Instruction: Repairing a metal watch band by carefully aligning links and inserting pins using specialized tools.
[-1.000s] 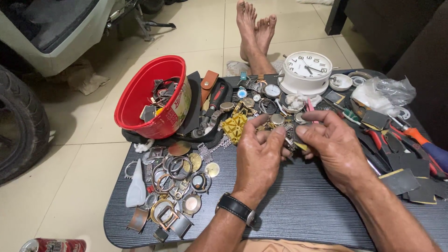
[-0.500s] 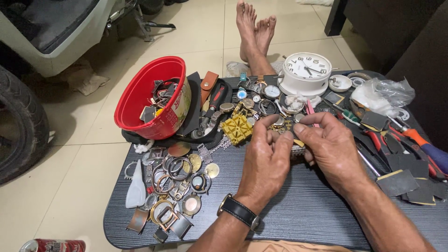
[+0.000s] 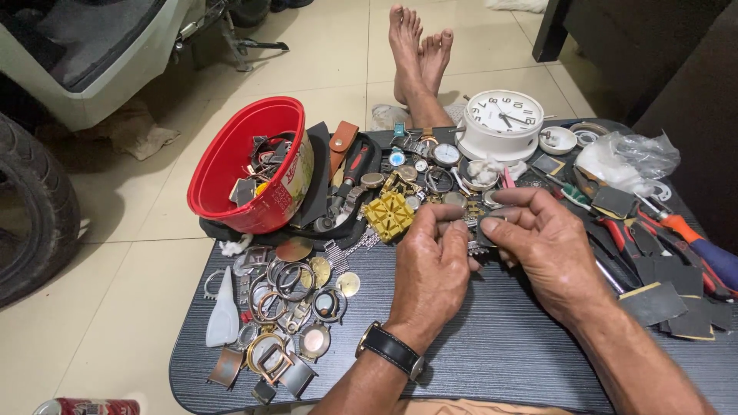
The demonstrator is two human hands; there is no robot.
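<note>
My left hand (image 3: 432, 269), with a black-strapped watch on its wrist, and my right hand (image 3: 547, 244) meet over the middle of the dark table (image 3: 500, 353). Their fingertips pinch a small metal watch piece (image 3: 477, 234) with a short stretch of link band hanging from it; most of it is hidden by the fingers. Just left of the hands lies a yellow plastic holder block (image 3: 390, 215). Beyond them are loose watch faces and small parts (image 3: 430, 165).
A red bowl (image 3: 231, 146) of parts leans at the table's back left. A white alarm clock (image 3: 503, 123) stands at the back. Watch cases and rings (image 3: 284, 307) are at the left, with pliers and screwdrivers (image 3: 692, 238) and a plastic bag (image 3: 626, 157) at the right. Bare feet (image 3: 419, 54) rest behind the table. A tyre (image 3: 31, 207) is at the far left.
Both hands have shifted a little to the right and nearer to me with the small piece, uncovering the yellow block.
</note>
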